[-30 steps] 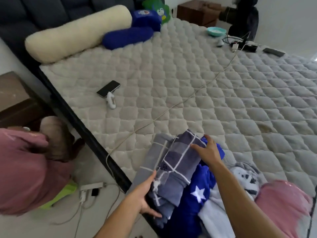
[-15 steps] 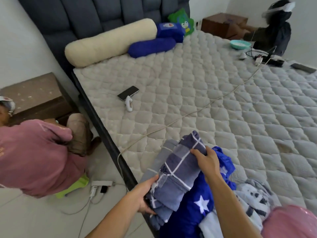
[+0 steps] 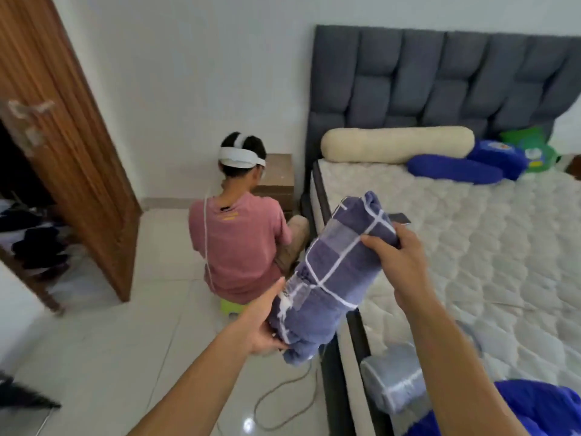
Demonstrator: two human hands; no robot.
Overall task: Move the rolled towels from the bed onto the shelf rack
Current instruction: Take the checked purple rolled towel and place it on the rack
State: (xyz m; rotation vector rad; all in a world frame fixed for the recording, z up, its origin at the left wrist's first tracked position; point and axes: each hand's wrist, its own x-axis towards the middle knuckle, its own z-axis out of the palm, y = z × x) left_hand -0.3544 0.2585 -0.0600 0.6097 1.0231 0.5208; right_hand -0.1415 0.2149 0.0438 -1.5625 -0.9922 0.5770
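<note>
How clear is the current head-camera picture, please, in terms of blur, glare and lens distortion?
Head view: motion blur smears the wooden door and its handle at the left; the rolled towel, held by the left hand and right hand, is fairly sharp; the wide-angle lens bows the headboard; a small glare spot shines on the floor tiles.

Head view: worn on the person's head, aimed forward and down over both forearms.
Facing: toward the headboard (image 3: 440, 86) wall, far.
Nearness: hands seen close; bed (image 3: 471, 247) at right, floor (image 3: 94, 357) at left.
Shared: a single view only.
</note>
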